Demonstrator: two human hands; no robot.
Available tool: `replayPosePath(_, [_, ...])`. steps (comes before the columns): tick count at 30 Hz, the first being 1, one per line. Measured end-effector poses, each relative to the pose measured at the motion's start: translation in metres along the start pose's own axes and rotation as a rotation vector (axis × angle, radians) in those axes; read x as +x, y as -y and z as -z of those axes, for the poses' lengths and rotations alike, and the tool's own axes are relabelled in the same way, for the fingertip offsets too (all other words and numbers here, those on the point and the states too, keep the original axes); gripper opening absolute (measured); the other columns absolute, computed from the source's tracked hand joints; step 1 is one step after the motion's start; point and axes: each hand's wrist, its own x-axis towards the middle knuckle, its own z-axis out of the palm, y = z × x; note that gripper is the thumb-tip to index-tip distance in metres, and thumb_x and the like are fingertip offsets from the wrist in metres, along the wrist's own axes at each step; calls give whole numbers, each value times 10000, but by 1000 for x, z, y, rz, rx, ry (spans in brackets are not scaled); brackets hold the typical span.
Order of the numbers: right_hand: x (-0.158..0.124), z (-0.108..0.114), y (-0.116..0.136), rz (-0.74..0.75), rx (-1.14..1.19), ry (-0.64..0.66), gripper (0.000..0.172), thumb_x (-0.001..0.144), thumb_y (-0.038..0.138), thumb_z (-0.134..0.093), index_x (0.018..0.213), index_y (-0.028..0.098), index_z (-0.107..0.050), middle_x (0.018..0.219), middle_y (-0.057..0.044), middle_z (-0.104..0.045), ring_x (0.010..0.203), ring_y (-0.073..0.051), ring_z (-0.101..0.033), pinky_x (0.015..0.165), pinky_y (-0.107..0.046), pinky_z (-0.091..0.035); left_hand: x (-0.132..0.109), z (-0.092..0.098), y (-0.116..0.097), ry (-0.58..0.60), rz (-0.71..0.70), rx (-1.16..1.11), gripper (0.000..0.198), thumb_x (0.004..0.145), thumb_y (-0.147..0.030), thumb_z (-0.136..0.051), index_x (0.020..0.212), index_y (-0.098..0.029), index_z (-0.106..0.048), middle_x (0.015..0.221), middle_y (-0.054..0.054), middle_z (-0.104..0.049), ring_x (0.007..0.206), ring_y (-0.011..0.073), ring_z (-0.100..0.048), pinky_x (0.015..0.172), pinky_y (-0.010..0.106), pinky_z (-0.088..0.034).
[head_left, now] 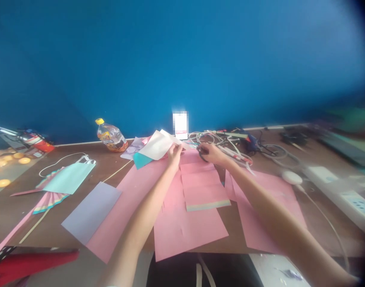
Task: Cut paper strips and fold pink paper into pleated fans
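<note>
Large pink sheets (188,235) overlap along the near edge of a brown table (30,223), a lavender sheet (91,213) lying partly over one at left; farther in, a creased pink paper (205,183) with a striped near edge lies between a person's forearms; beyond it, the left hand (174,153) is pinched narrow on the lower right edge of a cream sheet (158,145), while the right hand (211,153), just beside, is curled around dark-handled scissors (203,152); behind stand a tilted, yellow-capped bottle (112,137) and a lit phone (181,125), against a blue wall (182,56).
</note>
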Motion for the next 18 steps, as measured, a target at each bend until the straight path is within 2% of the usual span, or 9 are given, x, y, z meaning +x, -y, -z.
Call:
replayPosePath(6, [-2, -16, -3, 28, -44, 22, 293, 712, 251, -559, 977, 167, -654, 724, -14, -646, 640, -145, -564, 606, -239, -406, 1, 5, 3, 36, 24, -51, 338, 730, -480, -697, 810, -169, -592, 833, 42, -646, 770, 126, -638, 690, 240, -512])
replayPosePath(18, [-6, -13, 0, 44, -22, 18, 287, 735, 278, -567, 974, 174, -686, 683, -8, -626, 609, -140, -541, 595, -239, -402, -3, 4, -2, 76, -6, -32, 330, 745, -474, -687, 737, -170, -561, 783, 22, -608, 778, 126, -635, 696, 230, -492])
